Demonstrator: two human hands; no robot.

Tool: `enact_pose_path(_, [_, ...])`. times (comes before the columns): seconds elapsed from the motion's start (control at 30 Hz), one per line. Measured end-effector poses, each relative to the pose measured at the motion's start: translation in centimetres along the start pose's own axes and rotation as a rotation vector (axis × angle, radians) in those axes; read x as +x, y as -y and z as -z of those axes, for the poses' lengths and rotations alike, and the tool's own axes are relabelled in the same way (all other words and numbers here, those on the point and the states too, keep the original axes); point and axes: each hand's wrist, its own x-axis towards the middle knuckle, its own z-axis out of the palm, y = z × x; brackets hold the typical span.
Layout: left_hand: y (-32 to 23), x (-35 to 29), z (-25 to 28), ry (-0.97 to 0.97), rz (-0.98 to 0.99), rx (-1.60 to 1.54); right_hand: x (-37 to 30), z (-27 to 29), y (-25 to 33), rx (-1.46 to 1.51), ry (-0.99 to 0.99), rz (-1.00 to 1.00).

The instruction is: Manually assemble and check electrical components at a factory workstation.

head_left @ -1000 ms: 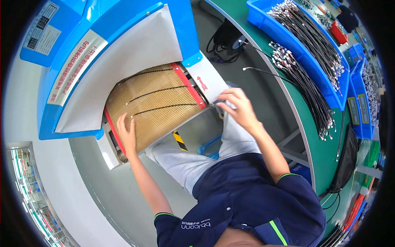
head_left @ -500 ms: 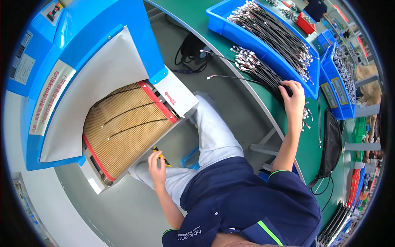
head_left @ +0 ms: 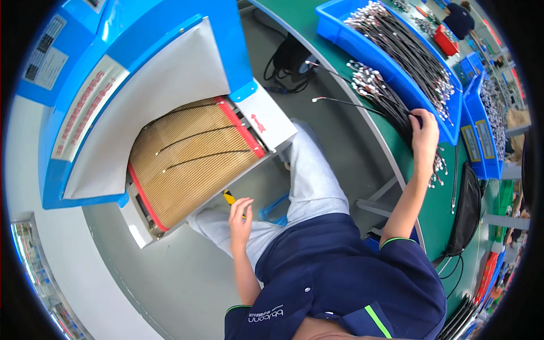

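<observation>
My right hand [head_left: 424, 131] is over the green table, thumb and fingers closed on black cables in a loose bundle [head_left: 391, 103] with white connectors at the ends. A single cable [head_left: 348, 103] sticks out from the bundle past the table's edge. My left hand [head_left: 241, 222] is raised above my lap, its fingers loosely bent and apart, with nothing visible in it. To its upper left, a ribbed tan conveyor belt [head_left: 184, 195] with red edges carries a middle cable [head_left: 198, 137] and a nearer cable [head_left: 209, 160]. Another lies partly under the white curtain [head_left: 153, 107].
A blue machine hood [head_left: 141, 39] arches over the belt. Beyond the bundle stands a blue bin [head_left: 334, 28] full of similar cables, with another blue bin [head_left: 479, 144] to its right. A black pouch [head_left: 463, 209] lies on the table [head_left: 419, 218]. A person [head_left: 458, 21] is in the far background.
The whole view has shifted, with the scene moving right in the picture. The cables on the belt seem slightly nearer the hood. My right hand stays at the bundle; my left remains above my lap.
</observation>
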Motion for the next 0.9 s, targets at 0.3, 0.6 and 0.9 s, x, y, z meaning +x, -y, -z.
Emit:
enact_pose_path(0.3, [0.1, -0.3, 0.0, -0.016, -0.001, -0.023, -0.3, 2.1, 1.4, 0.199, -0.492, 0.036])
enact_pose_path(0.6, [-3.2, 0.9, 0.3, -0.14, -0.046, -0.036, -4.8, 2.0, 8.9, 0.404, 0.06, 0.627])
enact_pose_path(0.9, [-6.6, 1.2, 2.0, 0.103, -0.094, 0.118, -11.5, -3.4, 12.7, 0.61, 0.567, 0.706])
